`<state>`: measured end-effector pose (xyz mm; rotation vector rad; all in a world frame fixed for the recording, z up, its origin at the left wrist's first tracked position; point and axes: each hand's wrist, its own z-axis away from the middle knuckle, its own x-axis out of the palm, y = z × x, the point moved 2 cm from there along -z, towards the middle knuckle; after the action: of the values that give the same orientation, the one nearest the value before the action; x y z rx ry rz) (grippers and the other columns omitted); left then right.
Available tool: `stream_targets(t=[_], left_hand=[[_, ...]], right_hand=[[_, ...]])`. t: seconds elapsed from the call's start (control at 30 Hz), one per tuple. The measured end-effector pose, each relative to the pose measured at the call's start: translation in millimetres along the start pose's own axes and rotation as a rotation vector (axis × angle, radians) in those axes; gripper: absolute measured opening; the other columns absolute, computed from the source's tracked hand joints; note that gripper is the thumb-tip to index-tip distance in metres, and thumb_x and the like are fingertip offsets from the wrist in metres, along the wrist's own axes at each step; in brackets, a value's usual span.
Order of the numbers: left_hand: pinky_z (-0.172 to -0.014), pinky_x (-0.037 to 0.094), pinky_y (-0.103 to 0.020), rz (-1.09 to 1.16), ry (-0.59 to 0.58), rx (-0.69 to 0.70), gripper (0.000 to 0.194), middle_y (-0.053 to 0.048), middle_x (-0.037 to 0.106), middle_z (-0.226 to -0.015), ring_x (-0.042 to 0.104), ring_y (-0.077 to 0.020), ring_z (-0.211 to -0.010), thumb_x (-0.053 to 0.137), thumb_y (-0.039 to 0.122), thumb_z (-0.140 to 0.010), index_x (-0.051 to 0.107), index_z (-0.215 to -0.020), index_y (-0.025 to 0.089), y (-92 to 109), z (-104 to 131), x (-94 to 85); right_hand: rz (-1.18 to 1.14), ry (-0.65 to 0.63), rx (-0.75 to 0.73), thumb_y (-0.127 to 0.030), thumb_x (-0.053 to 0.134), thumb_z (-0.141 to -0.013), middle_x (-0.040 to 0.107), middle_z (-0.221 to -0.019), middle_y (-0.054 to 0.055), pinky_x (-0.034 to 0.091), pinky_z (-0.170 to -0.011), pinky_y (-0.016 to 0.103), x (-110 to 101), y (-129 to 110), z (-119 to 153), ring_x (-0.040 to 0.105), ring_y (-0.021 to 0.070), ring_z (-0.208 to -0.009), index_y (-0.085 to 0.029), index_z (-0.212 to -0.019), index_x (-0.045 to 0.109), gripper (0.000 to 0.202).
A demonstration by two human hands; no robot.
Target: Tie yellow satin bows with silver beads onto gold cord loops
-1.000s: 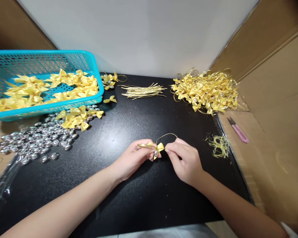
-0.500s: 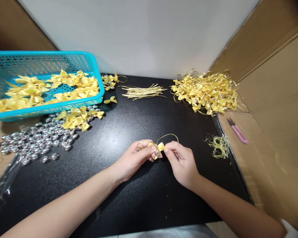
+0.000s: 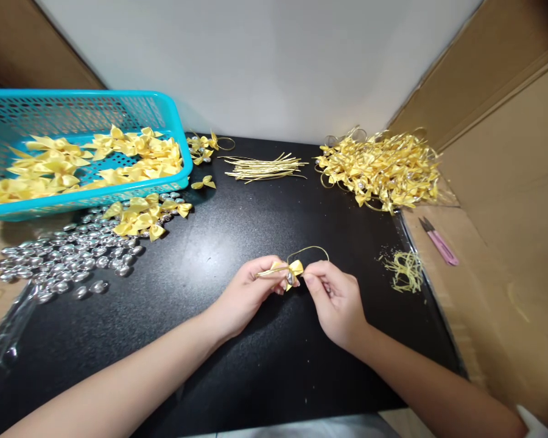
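Observation:
Over the black tabletop, a yellow ribbon bow [image 3: 295,267] with a silver bead [image 3: 290,278] at its middle is pinched between the thumb and fingers of my left hand [image 3: 259,286]. Just to its right, my right hand [image 3: 337,298] is closed, thumb against forefinger, on a thin gold cord [image 3: 317,247]. The cord arches from the bow up over to my right hand. More gold cord lies along my left thumb. My fingertips hide part of the bow.
At the left, a turquoise basket [image 3: 186,152] holds yellow bows, with silver beads [image 3: 73,261] before it. Gold cords [image 3: 265,167] lie at the back. On the right are a pile of beaded bows [image 3: 383,170], cord scraps [image 3: 405,271] and pink snips [image 3: 439,242].
The cord loop by my left thumb looks flatter and narrower than before. Both hands stay nearly in place, with the same grips.

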<state>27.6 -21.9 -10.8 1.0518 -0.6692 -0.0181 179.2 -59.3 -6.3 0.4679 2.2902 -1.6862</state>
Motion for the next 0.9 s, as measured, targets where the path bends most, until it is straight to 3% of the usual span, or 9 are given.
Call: stream_targets(t=[0.63, 0.9], left_hand=[[-0.068, 0.037, -0.026, -0.106, 0.022, 0.007, 0.018, -0.001, 0.060, -0.068, 0.049, -0.0129, -0.068, 0.065, 0.029, -0.080, 0.063, -0.068, 0.016, -3.2, 1.0, -4.3], [-0.066, 0.038, -0.027, -0.120, 0.027, -0.003, 0.021, -0.001, 0.059, -0.068, 0.049, -0.0130, -0.067, 0.068, 0.034, -0.078, 0.063, -0.067, 0.016, -0.8, 0.9, -1.5]], right_hand=[[0.097, -0.016, -0.118, -0.011, 0.050, -0.090, 0.061, -0.065, -0.001, 0.041, -0.052, 0.022, -4.9, -8.3, -6.0, 0.050, 0.0093, -0.054, -0.019, -0.076, 0.058, 0.018], [0.080, -0.006, -0.097, -0.012, 0.050, -0.091, 0.064, -0.066, -0.001, 0.041, -0.049, 0.022, -2.2, -8.5, -6.6, 0.051, 0.0090, -0.051, -0.019, -0.076, 0.059, 0.019]])
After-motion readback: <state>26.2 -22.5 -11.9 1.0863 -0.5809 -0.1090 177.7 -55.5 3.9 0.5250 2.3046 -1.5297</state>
